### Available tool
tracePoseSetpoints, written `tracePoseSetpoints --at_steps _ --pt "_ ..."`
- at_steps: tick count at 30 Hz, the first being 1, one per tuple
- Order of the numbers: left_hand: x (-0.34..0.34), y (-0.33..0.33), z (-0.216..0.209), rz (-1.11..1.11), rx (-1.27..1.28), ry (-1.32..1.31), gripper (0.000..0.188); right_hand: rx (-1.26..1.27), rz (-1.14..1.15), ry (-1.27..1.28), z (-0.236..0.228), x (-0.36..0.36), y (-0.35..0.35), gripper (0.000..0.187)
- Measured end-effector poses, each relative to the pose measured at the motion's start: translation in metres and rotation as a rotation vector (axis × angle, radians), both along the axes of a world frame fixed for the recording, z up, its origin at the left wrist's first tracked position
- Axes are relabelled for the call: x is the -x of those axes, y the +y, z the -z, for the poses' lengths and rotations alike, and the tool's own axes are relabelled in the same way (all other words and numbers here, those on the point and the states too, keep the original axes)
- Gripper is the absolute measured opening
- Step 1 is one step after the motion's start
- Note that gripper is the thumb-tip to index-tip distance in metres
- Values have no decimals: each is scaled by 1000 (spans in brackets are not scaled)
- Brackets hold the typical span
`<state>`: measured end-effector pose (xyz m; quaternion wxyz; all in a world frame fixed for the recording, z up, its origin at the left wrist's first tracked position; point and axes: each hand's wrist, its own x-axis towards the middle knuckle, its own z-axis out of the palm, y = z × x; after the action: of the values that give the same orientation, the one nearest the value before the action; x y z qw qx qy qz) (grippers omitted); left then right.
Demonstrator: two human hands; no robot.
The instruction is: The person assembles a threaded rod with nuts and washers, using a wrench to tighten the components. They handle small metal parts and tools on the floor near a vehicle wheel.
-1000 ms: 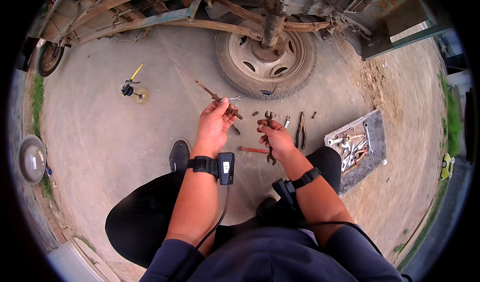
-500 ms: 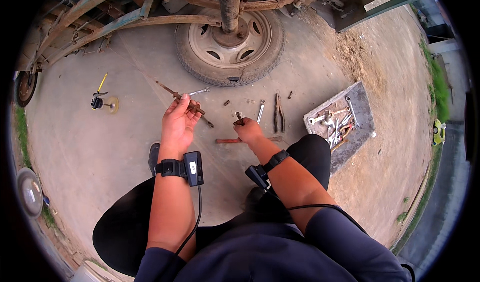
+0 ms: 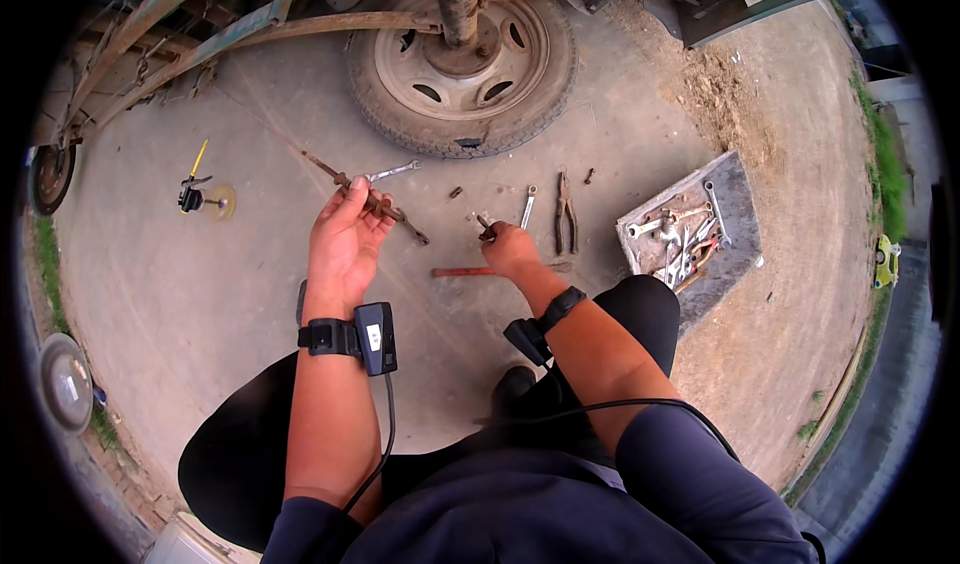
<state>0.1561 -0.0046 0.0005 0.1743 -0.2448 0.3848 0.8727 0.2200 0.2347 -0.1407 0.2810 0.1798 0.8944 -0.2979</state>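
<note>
Grey concrete ground (image 3: pixel 250 294) is carrying an open, grey rectangular tray (image 3: pixel 742 244), which is holding silver metal wrenches (image 3: pixel 715 209) and a red-handled tool (image 3: pixel 706 256). Well left of it, the left hand (image 3: pixel 343 232) is clamping its grip on a long, rusty metal rod (image 3: pixel 341 178); the right hand (image 3: pixel 512 250) is clamping its grip on a mostly hidden, dark metal tool (image 3: pixel 487 229).

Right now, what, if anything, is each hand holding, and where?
The left hand holds a rusty rod by its thicker part. The right hand grips a dark metal tool; little of it shows, so the held part is unclear.
</note>
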Motion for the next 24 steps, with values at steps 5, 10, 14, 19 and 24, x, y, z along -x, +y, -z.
tracePoseSetpoints --at_steps 5,10,14,19,24 --pt "-1 1 -1 8 -2 4 10 32 49 -23 5 -5 3 32" --pt "-1 1 0 -3 -17 9 10 101 152 2 12 -8 8 38" --pt "1 1 2 1 -22 14 11 205 384 -1 18 -8 21 38" --pt "2 0 5 -12 -20 7 11 302 574 -67 -4 0 29 37" --pt "4 3 8 1 -29 8 11 33 398 21 11 -4 39 40"
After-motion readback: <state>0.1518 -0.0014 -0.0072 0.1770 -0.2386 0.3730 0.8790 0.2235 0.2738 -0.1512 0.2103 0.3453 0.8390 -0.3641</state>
